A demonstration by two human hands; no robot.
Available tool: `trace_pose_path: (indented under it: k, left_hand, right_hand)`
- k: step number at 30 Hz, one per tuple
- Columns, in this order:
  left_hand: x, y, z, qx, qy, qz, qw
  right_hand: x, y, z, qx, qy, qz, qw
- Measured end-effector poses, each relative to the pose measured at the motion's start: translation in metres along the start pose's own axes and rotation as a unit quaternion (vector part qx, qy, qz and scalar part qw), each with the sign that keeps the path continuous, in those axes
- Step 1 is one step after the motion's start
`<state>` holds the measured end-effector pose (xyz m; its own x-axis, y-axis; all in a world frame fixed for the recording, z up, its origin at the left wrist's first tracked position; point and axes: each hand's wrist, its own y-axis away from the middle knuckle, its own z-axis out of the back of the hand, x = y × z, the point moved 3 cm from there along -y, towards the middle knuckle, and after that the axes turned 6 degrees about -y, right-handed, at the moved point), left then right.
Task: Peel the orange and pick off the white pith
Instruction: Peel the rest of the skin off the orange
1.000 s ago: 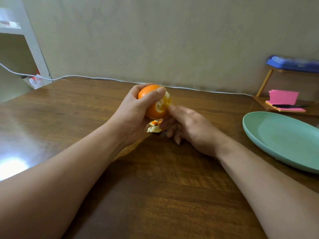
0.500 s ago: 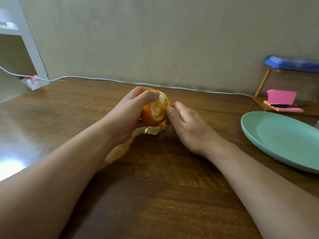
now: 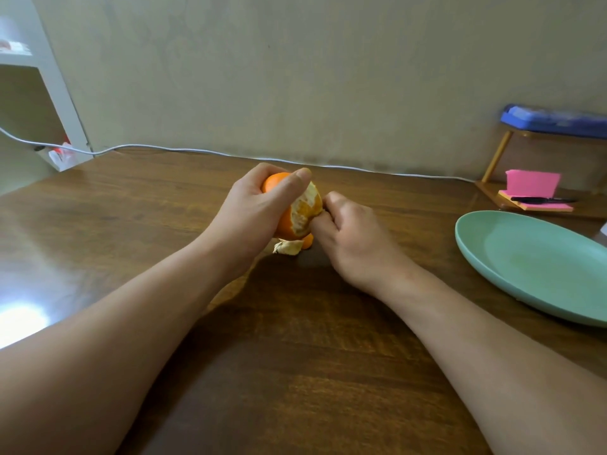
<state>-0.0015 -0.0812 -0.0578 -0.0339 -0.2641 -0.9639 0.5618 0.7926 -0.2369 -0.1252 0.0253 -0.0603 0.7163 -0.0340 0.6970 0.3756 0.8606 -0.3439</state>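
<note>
Two bare forearms reach from the near edge across the wooden table (image 3: 295, 372) and meet at its middle. There the left hand (image 3: 253, 208) holds the orange (image 3: 303, 210) just above the tabletop, fingers and thumb curled round its left and top. The right hand (image 3: 348, 231) closes in from the right, fingers curled, with the thumb against the fruit at the torn edge of the skin. It seems to pinch that skin, though the fingertips are hidden.

The step in hand looks like peeling, with the pith-picking yet to come. The side facing the camera is stripped and shows pale flesh streaked with white pith. The top and left side keep smooth orange skin. The next move likely calls for a steady pull along the torn edge while the left hand turns the fruit.

Peel scraps (image 3: 289, 247) lie on the table just below the orange. A green plate (image 3: 525, 267) sits well apart to the right. Farther off, a white cable (image 3: 197, 152) runs along the foot of the wall.
</note>
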Motion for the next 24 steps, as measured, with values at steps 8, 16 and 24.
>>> trace_pose_path:
  k: [8, 16, 24]
  left_hand:
    - [0.002, 0.0, 0.002, -0.016, -0.057, -0.029, 0.998]
    - [0.005, -0.002, 0.0, -0.001, -0.072, -0.023, 0.997]
    - [0.006, -0.002, 0.0, -0.015, -0.033, -0.029, 0.999]
  right_hand:
    - [-0.004, -0.001, -0.003, 0.09, -0.063, -0.079, 0.991]
    - [-0.012, 0.001, -0.005, 0.09, -0.112, -0.088, 0.986]
    - [-0.017, -0.002, -0.009, 0.113, -0.198, -0.125, 0.966]
